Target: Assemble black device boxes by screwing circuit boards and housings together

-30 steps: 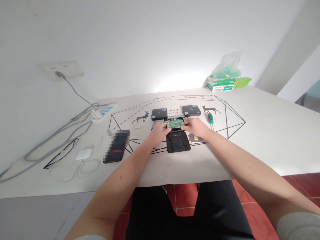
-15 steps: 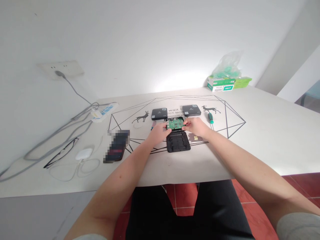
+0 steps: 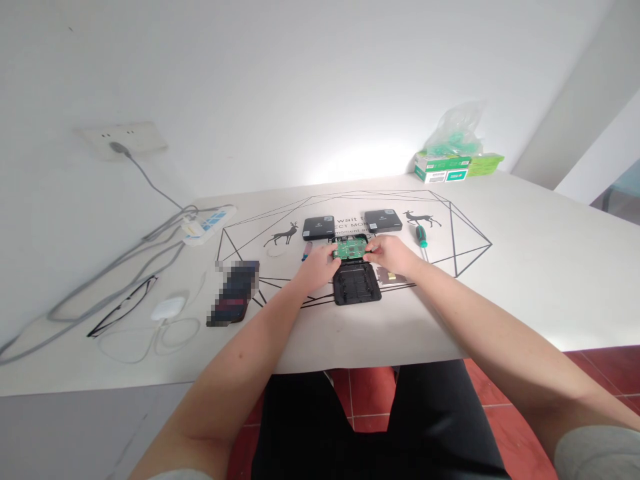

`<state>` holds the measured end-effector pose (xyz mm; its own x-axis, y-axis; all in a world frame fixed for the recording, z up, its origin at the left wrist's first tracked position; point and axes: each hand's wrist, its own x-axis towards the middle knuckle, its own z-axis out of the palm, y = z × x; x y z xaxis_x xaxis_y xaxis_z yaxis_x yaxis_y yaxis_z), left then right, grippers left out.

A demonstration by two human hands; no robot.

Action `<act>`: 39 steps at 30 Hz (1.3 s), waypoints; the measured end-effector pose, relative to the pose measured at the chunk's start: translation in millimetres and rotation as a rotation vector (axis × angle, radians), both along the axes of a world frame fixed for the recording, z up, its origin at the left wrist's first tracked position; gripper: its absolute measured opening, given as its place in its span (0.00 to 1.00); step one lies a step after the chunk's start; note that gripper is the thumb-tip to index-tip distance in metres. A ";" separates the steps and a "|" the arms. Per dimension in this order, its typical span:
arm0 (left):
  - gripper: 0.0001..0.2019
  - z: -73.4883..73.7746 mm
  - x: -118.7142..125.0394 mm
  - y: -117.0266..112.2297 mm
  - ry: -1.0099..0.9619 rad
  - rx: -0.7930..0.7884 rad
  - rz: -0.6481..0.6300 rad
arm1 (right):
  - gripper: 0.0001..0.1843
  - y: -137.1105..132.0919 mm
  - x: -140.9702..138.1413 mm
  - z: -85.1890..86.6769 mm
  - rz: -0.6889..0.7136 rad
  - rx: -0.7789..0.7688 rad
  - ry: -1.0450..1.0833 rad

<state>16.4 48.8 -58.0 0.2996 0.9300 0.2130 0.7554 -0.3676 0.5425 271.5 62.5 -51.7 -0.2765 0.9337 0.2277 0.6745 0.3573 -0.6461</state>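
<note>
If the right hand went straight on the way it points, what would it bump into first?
Probably the green circuit board; the right hand is at its right edge, though exact contact is hard to judge.

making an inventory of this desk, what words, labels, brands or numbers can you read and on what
"wait": table
"ECT MO", cut off: table
"moment": table
Too small to read: marks on circuit board, left black box, right black box, green-and-white boxes.
Phone: pixelated, unreadable.

Gap between left box (image 3: 319,228) and right box (image 3: 383,221), beyond the board (image 3: 351,249), affords passage; the screwdriver (image 3: 421,235) obstructs farther right; table (image 3: 340,340) before the cover (image 3: 357,285) gives free room.
</note>
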 end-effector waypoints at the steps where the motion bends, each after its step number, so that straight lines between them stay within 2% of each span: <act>1: 0.21 -0.6 0.0 -0.1 0.011 0.011 -0.005 | 0.04 0.2 0.1 -0.2 0.017 0.021 -0.007; 4: 0.22 -1.6 0.4 -0.7 0.049 0.025 -0.001 | 0.03 2.0 0.9 -1.4 0.075 0.086 -0.018; 8: 0.23 -1.6 1.2 -1.3 0.085 0.013 -0.013 | 0.09 4.6 1.6 -2.6 0.139 0.121 -0.031; 19: 0.22 -3.0 0.1 -0.5 0.101 0.014 -0.040 | 0.11 5.7 3.4 -3.7 0.159 0.151 -0.098; 25: 0.22 -5.8 -1.1 0.6 0.117 0.010 -0.047 | 0.07 7.1 5.6 -7.4 0.185 0.178 -0.150; 35: 0.25 -1.3 2.9 -6.2 0.150 0.019 -0.033 | 0.13 6.4 6.1 -7.9 0.249 0.191 -0.250; 39: 0.17 -1.7 2.0 -5.7 0.130 0.026 -0.051 | 0.13 4.3 7.3 -5.1 0.247 0.197 -0.290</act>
<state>18.5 43.1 -59.6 0.3726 0.9077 0.1930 0.7987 -0.4195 0.4313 278.8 66.8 -56.8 -0.5654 0.7777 0.2749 0.6965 0.6287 -0.3459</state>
